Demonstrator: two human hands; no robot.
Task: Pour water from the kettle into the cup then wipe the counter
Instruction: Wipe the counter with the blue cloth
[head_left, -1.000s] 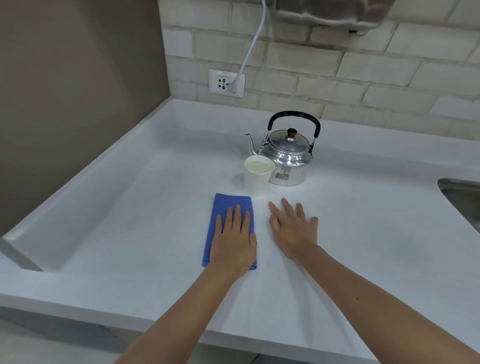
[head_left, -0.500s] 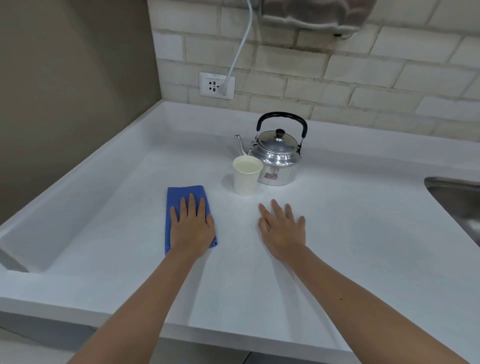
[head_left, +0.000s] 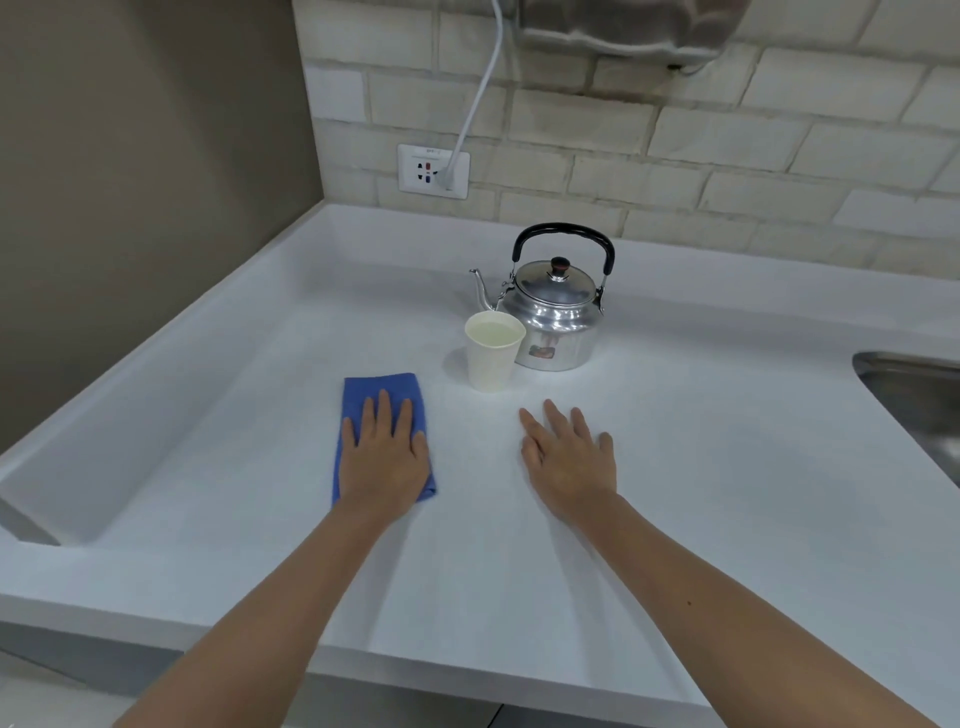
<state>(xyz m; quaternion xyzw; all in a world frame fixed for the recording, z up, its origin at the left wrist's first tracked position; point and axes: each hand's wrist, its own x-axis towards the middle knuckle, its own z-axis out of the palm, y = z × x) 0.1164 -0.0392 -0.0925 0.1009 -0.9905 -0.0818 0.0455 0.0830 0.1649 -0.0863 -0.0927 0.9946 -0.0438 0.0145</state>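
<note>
White table (head_left: 701, 519) — a corner surface with a raised rim, carrying every item below.

Blue cloth (head_left: 382, 387) — folded into a rectangle, lying flat on the table left of centre, its far half showing beyond the hand that is covering it.

Left hand (head_left: 384, 457) — lying palm down on the cloth, its fingers (head_left: 384, 410) stretched out straight and slightly spread; it is pressing the cloth flat rather than gripping it.

Right hand (head_left: 569, 457) — lying palm down on the bare table, well apart from the cloth, its fingers splayed and holding nothing.

Paper cup (head_left: 493, 351) — white, standing upright beyond and between the two hands, holding pale liquid near its rim.

Kettle (head_left: 558, 317) — polished metal, standing upright just behind and to the right of the cup, appearing to touch it; its lid is sitting in place, the black handle is standing up over it, and the spout is pointing left.

Wall socket (head_left: 434, 171) — set in the brick-patterned wall behind the table, with a white cable (head_left: 480, 88) plugged in and running upward.

Steel sink (head_left: 919, 400) — showing only partly at the right edge.
</note>
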